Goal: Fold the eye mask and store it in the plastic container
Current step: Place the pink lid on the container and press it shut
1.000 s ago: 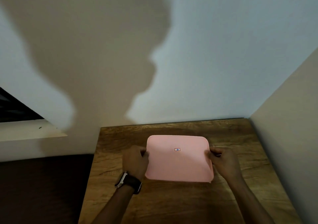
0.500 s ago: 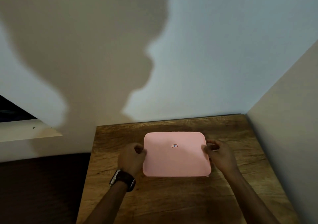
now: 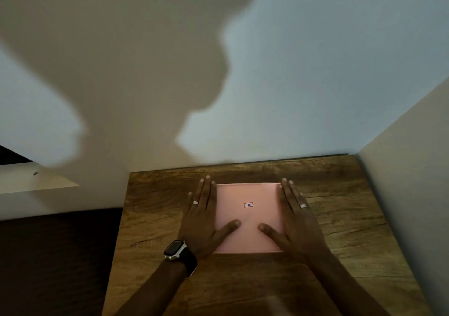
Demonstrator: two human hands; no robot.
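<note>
A pink plastic container lid (image 3: 247, 216) with a small red-edged sticker at its middle lies flat on the wooden table (image 3: 340, 230). My left hand (image 3: 206, 218) rests palm down along its left edge, fingers stretched out, thumb on the lid. My right hand (image 3: 296, 221) mirrors it on the right edge, thumb on the pink surface. Both palms press flat and grip nothing. The container's body under the lid is hidden. No eye mask shows in the head view.
The table stands in a corner, with a pale wall (image 3: 291, 72) behind and a side wall (image 3: 413, 170) at its right. Left of the table lie a dark floor (image 3: 48, 255) and a white ledge (image 3: 31, 179).
Both hands have let go of the lid's side edges and now lie flat on it with fingers extended. The lid sits lower and flatter on the table.
</note>
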